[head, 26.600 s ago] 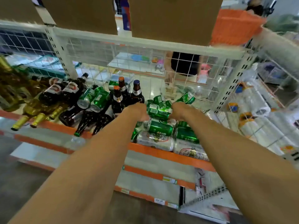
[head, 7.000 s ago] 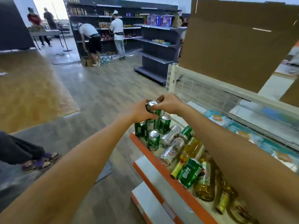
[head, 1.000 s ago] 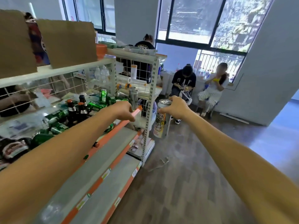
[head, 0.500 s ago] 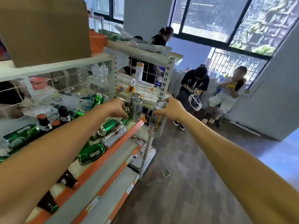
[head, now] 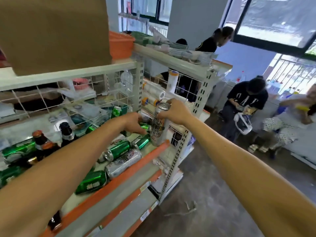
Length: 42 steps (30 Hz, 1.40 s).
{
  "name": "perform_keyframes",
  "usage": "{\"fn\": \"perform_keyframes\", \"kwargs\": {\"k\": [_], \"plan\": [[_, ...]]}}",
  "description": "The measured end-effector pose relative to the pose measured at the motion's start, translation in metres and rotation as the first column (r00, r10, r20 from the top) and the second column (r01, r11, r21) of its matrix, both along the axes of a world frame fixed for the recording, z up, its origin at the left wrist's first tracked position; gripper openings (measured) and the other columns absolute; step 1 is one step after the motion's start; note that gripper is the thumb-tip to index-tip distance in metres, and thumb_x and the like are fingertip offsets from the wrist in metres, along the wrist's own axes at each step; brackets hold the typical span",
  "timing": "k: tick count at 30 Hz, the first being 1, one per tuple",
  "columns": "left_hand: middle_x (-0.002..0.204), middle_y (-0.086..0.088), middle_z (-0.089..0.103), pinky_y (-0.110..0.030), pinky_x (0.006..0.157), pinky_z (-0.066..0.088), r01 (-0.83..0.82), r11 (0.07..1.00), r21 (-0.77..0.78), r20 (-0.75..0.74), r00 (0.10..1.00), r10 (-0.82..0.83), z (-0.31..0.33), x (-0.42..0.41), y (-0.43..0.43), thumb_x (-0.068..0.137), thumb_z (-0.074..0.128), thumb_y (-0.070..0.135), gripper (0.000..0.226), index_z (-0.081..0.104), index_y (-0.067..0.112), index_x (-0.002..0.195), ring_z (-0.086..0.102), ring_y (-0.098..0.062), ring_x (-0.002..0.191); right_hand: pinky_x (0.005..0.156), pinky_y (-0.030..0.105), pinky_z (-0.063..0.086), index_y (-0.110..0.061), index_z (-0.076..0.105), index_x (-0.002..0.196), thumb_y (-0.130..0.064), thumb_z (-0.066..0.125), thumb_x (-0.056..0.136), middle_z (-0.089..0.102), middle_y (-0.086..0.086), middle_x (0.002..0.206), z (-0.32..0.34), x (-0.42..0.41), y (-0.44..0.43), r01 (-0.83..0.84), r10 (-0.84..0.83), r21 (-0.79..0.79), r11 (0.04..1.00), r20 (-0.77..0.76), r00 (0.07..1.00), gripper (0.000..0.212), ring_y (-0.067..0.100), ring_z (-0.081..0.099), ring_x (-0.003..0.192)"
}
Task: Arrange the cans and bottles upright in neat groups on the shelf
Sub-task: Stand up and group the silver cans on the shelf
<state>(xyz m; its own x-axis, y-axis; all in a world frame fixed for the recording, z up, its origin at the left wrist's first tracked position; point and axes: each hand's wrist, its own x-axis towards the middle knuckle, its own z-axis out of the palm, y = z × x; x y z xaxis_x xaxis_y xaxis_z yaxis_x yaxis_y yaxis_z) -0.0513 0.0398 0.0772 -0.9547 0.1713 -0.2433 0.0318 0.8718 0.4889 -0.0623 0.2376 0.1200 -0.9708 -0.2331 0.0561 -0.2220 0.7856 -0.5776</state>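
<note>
Holds silver can (head: 158,129) upright at shelf (head: 130,170) end, right hand (head: 172,112) curled round its top; left hand (head: 135,122) grasp alongside: cannot tell. Leaves green cans (head: 118,149) left of grip lying flat; mostly undone.

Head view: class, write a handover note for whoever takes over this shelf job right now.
Right hand grips the tall silver can by its top, upright at the shelf's right end.
Left hand reaches among cans beside it; grip unclear.
Two brown bottles stand upright.
To do: green cans and a second silver can lie on their sides; stand and group them.
</note>
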Motion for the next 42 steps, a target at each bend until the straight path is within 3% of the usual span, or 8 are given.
{"fn": "perform_keyframes", "kwargs": {"k": [3, 6, 17, 21, 25, 28, 36, 42], "plan": [[0.124, -0.003, 0.061, -0.029, 0.092, 0.046, -0.057, 0.980, 0.191, -0.055, 0.996, 0.068, 0.001, -0.016, 0.011, 0.077, 0.082, 0.036, 0.067, 0.051, 0.021, 0.134, 0.059, -0.021, 0.109, 0.062, 0.025, 0.040, -0.011, 0.050, 0.113, -0.037, 0.082, 0.074, 0.056, -0.001, 0.098, 0.003, -0.031, -0.009, -0.065, 0.064, -0.019, 0.998, -0.029, 0.998, 0.057, 0.019, 0.055, 0.089], [0.115, 0.001, 0.065, -0.026, 0.085, 0.046, -0.112, 0.945, 0.308, -0.107, 0.983, 0.151, -0.003, -0.032, 0.016, 0.077, 0.083, 0.032, 0.059, 0.055, 0.021, 0.128, 0.063, -0.019, 0.104, 0.075, 0.030, 0.043, -0.008, 0.050, 0.126, -0.041, 0.081, 0.073, 0.055, 0.001, 0.109, 0.006, -0.055, -0.023, -0.107, 0.106, -0.017, 0.994, -0.042, 0.993, 0.070, 0.018, 0.052, 0.094], [0.091, 0.013, 0.054, -0.022, 0.066, 0.038, -0.227, 0.918, 0.326, -0.154, 0.945, 0.288, -0.044, -0.074, -0.019, 0.076, 0.083, 0.022, 0.046, 0.047, 0.024, 0.105, 0.056, -0.010, 0.086, 0.072, 0.036, 0.050, -0.012, 0.056, 0.116, -0.048, 0.081, 0.061, 0.062, 0.002, 0.102, -0.033, -0.107, -0.081, -0.190, 0.190, -0.004, 0.982, 0.032, 0.981, 0.071, 0.021, 0.059, 0.093], [0.095, 0.012, 0.065, -0.027, 0.078, 0.051, -0.263, 0.909, 0.323, -0.136, 0.938, 0.320, -0.064, -0.084, -0.037, 0.067, 0.086, 0.031, 0.047, 0.058, 0.026, 0.105, 0.063, -0.010, 0.089, 0.058, 0.023, 0.041, -0.011, 0.054, 0.117, -0.038, 0.083, 0.070, 0.059, 0.000, 0.100, -0.053, -0.119, -0.097, -0.214, 0.213, -0.001, 0.977, 0.074, 0.974, 0.062, 0.017, 0.059, 0.090], [0.103, 0.006, 0.067, -0.036, 0.080, 0.056, -0.359, 0.891, 0.279, -0.107, 0.910, 0.400, -0.092, -0.091, -0.046, 0.058, 0.083, 0.042, 0.064, 0.057, 0.023, 0.113, 0.065, -0.016, 0.090, 0.088, 0.031, 0.045, -0.007, 0.039, 0.143, -0.043, 0.076, 0.082, 0.055, 0.012, 0.130, -0.059, -0.129, -0.099, -0.231, 0.232, -0.019, 0.973, 0.113, 0.966, 0.080, 0.026, 0.056, 0.116], [0.109, 0.002, 0.068, -0.033, 0.084, 0.054, -0.409, 0.860, 0.306, -0.090, 0.887, 0.454, -0.113, -0.089, -0.042, 0.060, 0.085, 0.033, 0.068, 0.057, 0.022, 0.122, 0.065, -0.021, 0.096, 0.088, 0.030, 0.041, -0.009, 0.038, 0.145, -0.047, 0.066, 0.090, 0.053, 0.011, 0.136, -0.057, -0.139, -0.088, -0.206, 0.205, -0.010, 0.978, 0.151, 0.967, 0.073, 0.027, 0.054, 0.120], [0.113, -0.002, 0.069, -0.037, 0.088, 0.055, -0.485, 0.836, 0.258, 0.015, 0.867, 0.498, -0.150, -0.097, -0.044, 0.059, 0.085, 0.044, 0.073, 0.057, 0.019, 0.122, 0.065, -0.025, 0.101, 0.090, 0.033, 0.043, -0.009, 0.051, 0.136, -0.034, 0.062, 0.096, 0.056, 0.005, 0.119, -0.064, -0.134, -0.060, -0.220, 0.215, 0.015, 0.975, 0.155, 0.964, 0.049, 0.023, 0.056, 0.105], [0.111, -0.002, 0.070, -0.038, 0.090, 0.053, -0.410, 0.889, 0.204, 0.048, 0.911, 0.409, -0.139, -0.094, -0.050, 0.065, 0.086, 0.042, 0.063, 0.063, 0.019, 0.119, 0.065, -0.023, 0.100, 0.095, 0.036, 0.048, -0.009, 0.053, 0.135, -0.044, 0.067, 0.090, 0.061, 0.012, 0.126, -0.081, -0.141, -0.068, -0.228, 0.203, 0.108, 0.968, 0.200, 0.959, 0.059, 0.026, 0.058, 0.112]]}}
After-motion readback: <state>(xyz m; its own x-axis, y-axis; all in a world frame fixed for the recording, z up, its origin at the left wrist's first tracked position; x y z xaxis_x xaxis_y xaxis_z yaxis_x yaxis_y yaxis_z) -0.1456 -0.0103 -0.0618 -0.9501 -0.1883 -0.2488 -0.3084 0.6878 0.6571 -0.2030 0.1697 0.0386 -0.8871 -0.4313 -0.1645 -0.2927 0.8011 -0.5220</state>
